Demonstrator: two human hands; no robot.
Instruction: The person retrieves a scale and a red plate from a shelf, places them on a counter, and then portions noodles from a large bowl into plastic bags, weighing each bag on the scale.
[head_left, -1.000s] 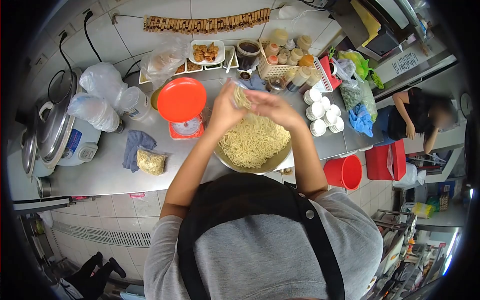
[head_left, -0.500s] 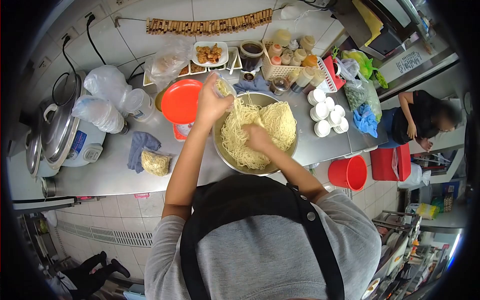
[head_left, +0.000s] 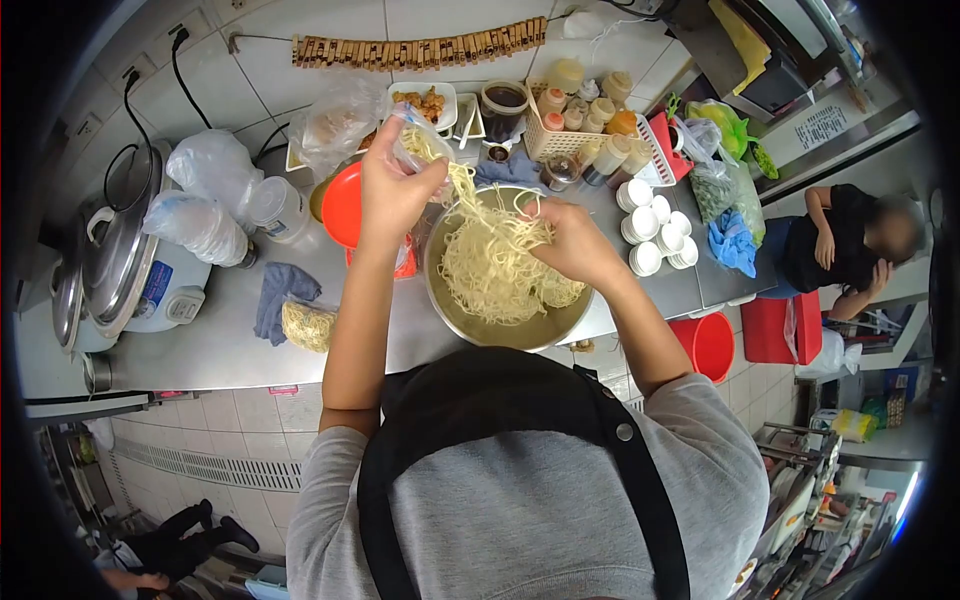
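Observation:
A large metal bowl in front of me holds a heap of pale cooked noodles. My left hand is raised at the bowl's far left, closed around a clear plastic bag with noodles inside. Strands stretch from the bag's mouth down to the heap. Over the right part of the bowl, my right hand grips some noodles, its fingertips partly hidden among the strands. Left of the bowl, an orange-red plate is partly covered by my left arm. A filled noodle bag lies near the counter's front edge.
A grey-blue cloth and a rice cooker are to the left. Behind the bowl stand a dish of fried pieces and a basket of sauce bottles. Stacked white cups stand right; beyond is a person.
My right hand has lifted from the noodle heap and moved up and right, pulling strands. My left hand with the bag has shifted slightly left and farther back, and noodles now trail from the bag.

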